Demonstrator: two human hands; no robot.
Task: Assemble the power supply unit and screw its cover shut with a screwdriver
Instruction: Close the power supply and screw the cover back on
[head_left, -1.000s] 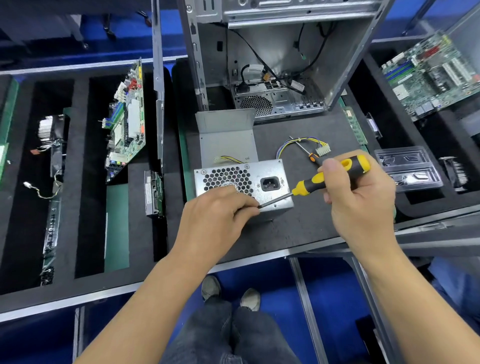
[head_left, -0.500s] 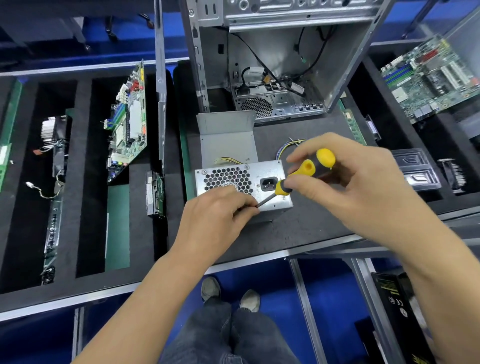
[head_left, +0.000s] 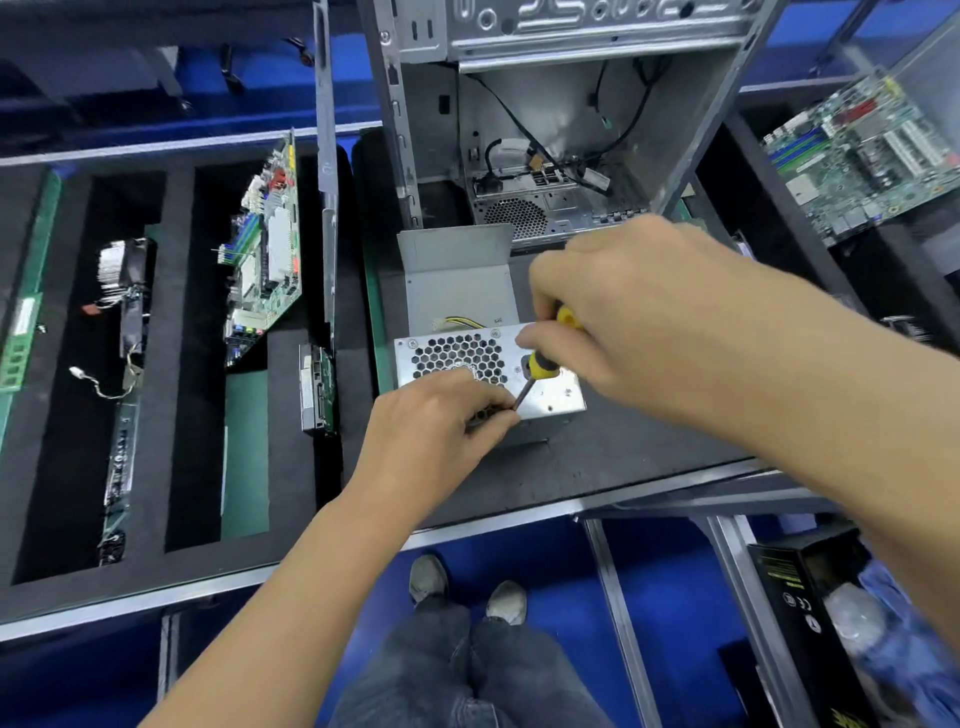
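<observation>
At the far left, a green memory stick (head_left: 20, 338) is seen lying in a slot of the black foam tray (head_left: 179, 364), with a finned cooler (head_left: 122, 270) in the next slot. Further right, a motherboard (head_left: 267, 249) is stood on edge in the foam, and a small drive (head_left: 317, 389) is set beside it.

Near the middle, the left hand (head_left: 436, 421) is rested on the near lower corner of the power supply unit (head_left: 488, 371), with its fingers curled and pinched together where the screwdriver's tip meets the metal face; what is held between them cannot be made out. The unit is laid on the dark mat (head_left: 597, 457), just in front of the open computer case (head_left: 550, 135), its honeycomb vent facing the camera and its cover (head_left: 460, 280) tilted up behind it.

The screwdriver (head_left: 540, 369) is slanted down and to the left, its shaft ending at the left fingertips. Its yellow-and-black handle is gripped from above by the right hand (head_left: 644, 306), fingers wrapped around it, directly over the right half of the unit.

At the far right, a second motherboard (head_left: 862, 156) is seen on the neighbouring tray
</observation>
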